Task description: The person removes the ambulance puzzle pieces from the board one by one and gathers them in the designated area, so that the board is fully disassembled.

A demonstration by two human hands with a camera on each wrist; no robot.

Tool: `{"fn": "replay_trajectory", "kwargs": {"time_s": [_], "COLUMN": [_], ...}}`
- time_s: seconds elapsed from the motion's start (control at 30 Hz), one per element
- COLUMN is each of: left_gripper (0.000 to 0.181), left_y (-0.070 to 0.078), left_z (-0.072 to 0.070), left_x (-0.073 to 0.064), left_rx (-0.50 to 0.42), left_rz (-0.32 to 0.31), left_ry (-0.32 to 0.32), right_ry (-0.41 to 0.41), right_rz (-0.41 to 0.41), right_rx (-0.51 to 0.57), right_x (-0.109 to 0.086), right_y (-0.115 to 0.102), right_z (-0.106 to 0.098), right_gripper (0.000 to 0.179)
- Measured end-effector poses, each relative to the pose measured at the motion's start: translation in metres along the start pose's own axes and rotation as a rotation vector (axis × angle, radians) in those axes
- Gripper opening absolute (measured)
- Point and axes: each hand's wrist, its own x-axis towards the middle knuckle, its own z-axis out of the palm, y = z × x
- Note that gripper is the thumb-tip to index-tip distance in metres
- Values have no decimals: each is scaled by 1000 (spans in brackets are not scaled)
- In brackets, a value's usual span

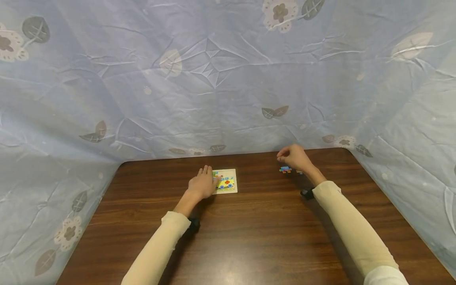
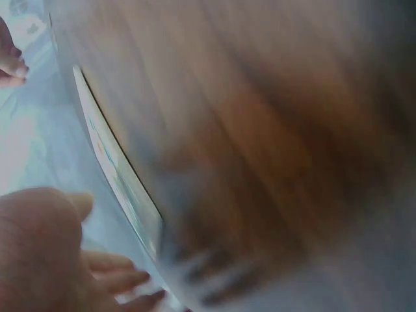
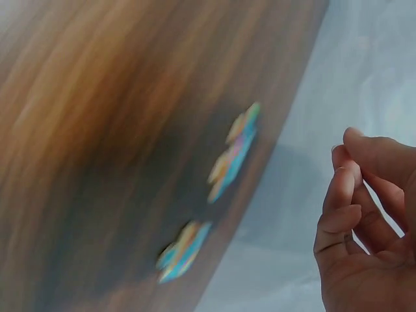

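My left hand (image 1: 203,183) lies with its fingers straight at the left side of a jigsaw puzzle board (image 1: 236,183), covering part of it. The board has a pale rim and shows a yellow vehicle with a red cross. In the left wrist view the puzzle board (image 2: 117,159) is seen edge-on, beyond the thumb. Above the table at the right, my right hand (image 1: 297,158) has curled fingers, thumb tip against the index finger, with nothing visible between them. Below it lie two puzzle pieces, a larger blue and orange piece (image 3: 234,156) and a smaller striped piece (image 3: 185,252).
A brown wooden table (image 1: 249,237) carries the board and pieces. Pale blue floral cloth (image 1: 221,79) hangs close behind the table's back edge and along both sides. Dark wrist cameras sit under both wrists.
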Motion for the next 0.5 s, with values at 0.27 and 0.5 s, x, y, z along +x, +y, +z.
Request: {"fn": "replay_trajectory", "kwargs": {"time_s": [0.27,0.5], "left_gripper": [83,76], "left_y": [-33,-45], "left_z": [-6,-4], "left_x": [8,9], "left_rx": [-66,-44], "left_rz": [144,197], "left_ry": [-42,-88], "right_ry": [-28,-86], "right_rz": [-81,-139], "right_rx": [19,38], "right_x": [13,23], "right_y": [-50,-86], "right_z": [27,61], "right_gripper": [11,12]}}
